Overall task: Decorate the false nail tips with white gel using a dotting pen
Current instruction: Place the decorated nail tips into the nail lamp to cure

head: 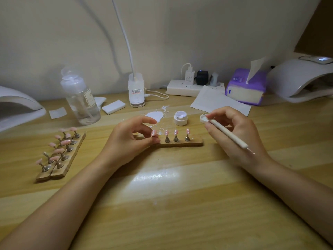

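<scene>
The right hand [232,130] is gripping a white dotting pen [228,133] in curled fingers, its far end reaching to the jar lid [203,118], probably to pick up gel there. The open white gel jar [180,118] is sitting just beside the lid, within easy reach. The left hand [129,139] is pinching the leftmost nail tip [153,132] on the wooden holder strip [182,143], likely steadying it; three more pink tips [176,132] beside it are showing white dots. A second batch of tips [61,150] is waiting well apart on the left. The pen's working tip is too small to make out, and the left fingers are hiding the pinched tip's stand.
</scene>
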Action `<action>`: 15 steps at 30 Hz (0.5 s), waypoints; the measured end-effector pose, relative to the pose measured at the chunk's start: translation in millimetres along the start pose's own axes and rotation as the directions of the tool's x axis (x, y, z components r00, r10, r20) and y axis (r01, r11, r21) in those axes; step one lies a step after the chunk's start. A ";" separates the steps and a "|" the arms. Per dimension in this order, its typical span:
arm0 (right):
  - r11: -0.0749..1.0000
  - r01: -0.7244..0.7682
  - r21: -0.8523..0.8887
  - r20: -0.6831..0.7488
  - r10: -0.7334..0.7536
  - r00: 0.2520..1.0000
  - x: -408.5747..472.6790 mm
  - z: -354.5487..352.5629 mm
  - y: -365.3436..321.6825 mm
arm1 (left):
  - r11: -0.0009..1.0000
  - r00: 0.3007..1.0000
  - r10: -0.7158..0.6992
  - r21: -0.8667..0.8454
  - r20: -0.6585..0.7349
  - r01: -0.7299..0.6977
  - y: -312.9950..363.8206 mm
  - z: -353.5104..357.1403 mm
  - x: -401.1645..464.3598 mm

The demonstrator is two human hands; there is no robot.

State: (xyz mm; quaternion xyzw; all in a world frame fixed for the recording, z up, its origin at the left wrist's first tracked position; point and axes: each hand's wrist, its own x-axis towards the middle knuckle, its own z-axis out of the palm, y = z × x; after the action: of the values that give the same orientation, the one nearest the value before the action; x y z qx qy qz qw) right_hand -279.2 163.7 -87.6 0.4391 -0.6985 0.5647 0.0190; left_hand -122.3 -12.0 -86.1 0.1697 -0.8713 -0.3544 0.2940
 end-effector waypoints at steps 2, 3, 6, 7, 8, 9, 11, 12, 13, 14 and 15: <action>0.956 0.112 -0.272 0.078 -0.095 0.992 3.1 -7.2 3.6 | 1.000 1.000 -0.018 -0.024 0.014 0.018 -0.8 0.5 0.6; 0.919 0.147 -0.366 0.125 -0.108 0.986 4.0 -8.9 5.6 | 0.999 1.000 -0.018 -0.042 0.022 0.019 -0.7 0.6 0.8; 0.851 0.170 -0.498 0.235 -0.056 0.970 4.0 -8.0 8.5 | 0.998 0.998 0.004 -0.062 0.063 0.000 -0.2 0.8 1.0; 0.835 0.176 -0.522 0.254 -0.045 0.966 3.7 -7.2 8.8 | 0.998 0.996 0.011 -0.055 0.084 -0.007 -0.6 0.9 0.9; 0.823 0.182 -0.539 0.266 -0.038 0.963 3.4 -6.7 8.5 | 0.999 0.994 0.013 -0.047 0.105 -0.008 -1.1 1.0 0.5; 0.818 0.188 -0.544 0.277 -0.037 0.960 3.6 -6.5 8.4 | 0.999 0.993 0.013 -0.039 0.120 -0.008 -1.7 0.9 0.4; 0.816 0.221 -0.534 0.313 -0.052 0.948 4.5 -6.3 9.3 | 1.000 0.992 0.025 -0.018 0.123 -0.023 -2.8 0.5 0.4; 0.812 0.245 -0.530 0.336 -0.064 0.940 5.0 -6.4 10.0 | 0.999 0.993 0.039 -0.002 0.113 -0.039 -2.9 0.4 0.5; 0.807 0.264 -0.528 0.355 -0.073 0.932 5.3 -6.4 10.8 | 0.999 0.994 0.050 0.015 0.096 -0.052 -2.5 0.2 0.5; 0.803 0.270 -0.531 0.365 -0.071 0.928 5.3 -6.3 11.4 | 0.998 0.996 0.056 0.024 0.073 -0.058 -1.6 -0.2 0.7; 0.803 0.266 -0.534 0.368 -0.063 0.928 5.1 -6.2 11.8 | 0.998 0.997 0.059 0.023 0.048 -0.060 -0.6 -0.8 0.7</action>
State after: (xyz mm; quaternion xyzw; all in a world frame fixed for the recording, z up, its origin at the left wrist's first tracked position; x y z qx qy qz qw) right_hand -292.7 165.5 -91.9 0.5610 -0.7875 0.2415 0.0821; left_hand -122.3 -13.2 -85.8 0.1390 -0.8868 -0.3389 0.2817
